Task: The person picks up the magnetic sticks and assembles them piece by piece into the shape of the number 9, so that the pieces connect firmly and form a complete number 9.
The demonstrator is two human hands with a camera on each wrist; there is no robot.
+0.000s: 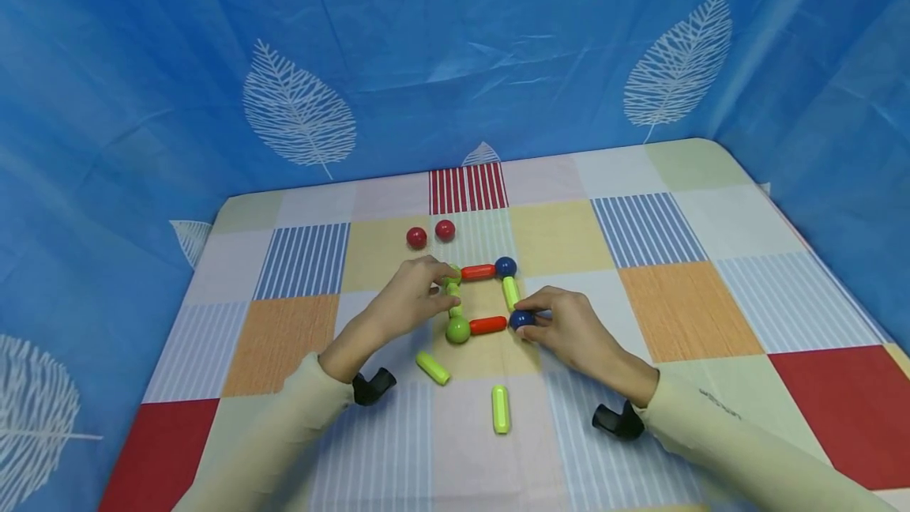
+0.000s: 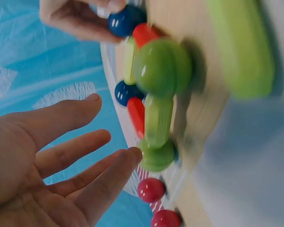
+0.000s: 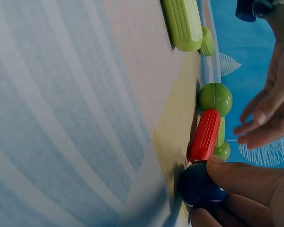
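Tablecloth (image 1: 668, 310), nearer red rod (image 1: 488, 325) crosswise

Ridged red rod (image 1: 487, 325) between glossy blue ball (image 1: 522, 320) and green ball (image 1: 458, 330)

A curtained-off spot, the kind of room beyond hidden: blue fabric (image 1: 483, 46) printed with white leaves (image 1: 302, 109) hangs around 3 sides of a table (image 1: 682, 310) spread with patchwork cloth (image 1: 846, 409).
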